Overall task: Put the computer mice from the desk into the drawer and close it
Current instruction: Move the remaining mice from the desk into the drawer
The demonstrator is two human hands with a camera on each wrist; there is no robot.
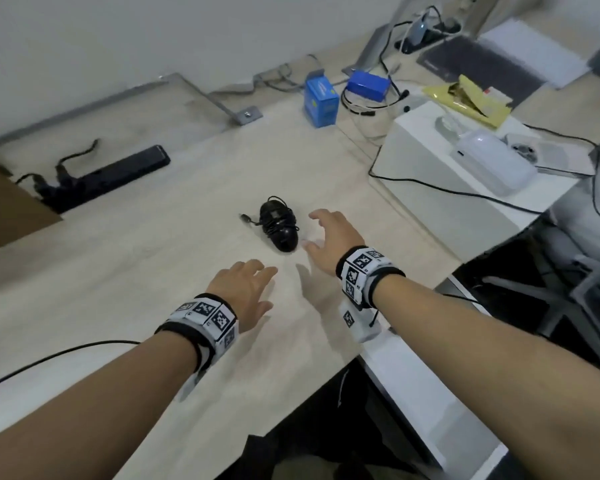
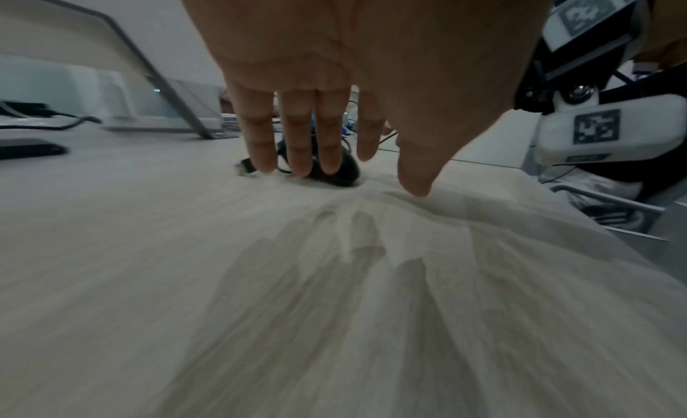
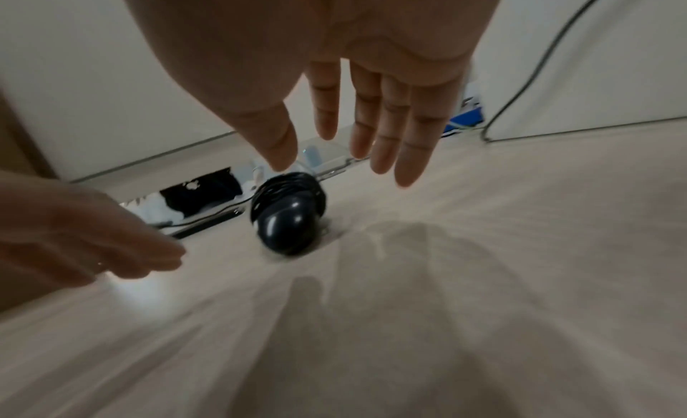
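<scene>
glossy black computer mouse with its thin black cord wound round the body lies on the pale wood-grain desk top, near the middle, cord plug end sticking out to its left. nothing touches it.

right hand hovers just beside the mouse on its right, palm down, fingers straight and spread, thumb apart, holding nothing. right wrist view shows the gap: fingertips above and beyond the mouse, clear of it, and the coiled cord in close detail, though blurred.

left hand hangs nearer the desk edge, apart from the mouse, fingers straight and loose, empty. left wrist view shows their shadow on the desk, hand off the surface; the mouse is mostly hidden behind the fingers there.

head view alone shows the surroundings: black power strip far left, small blue cardboard box at the back, white box-shaped unit to the right.
</scene>
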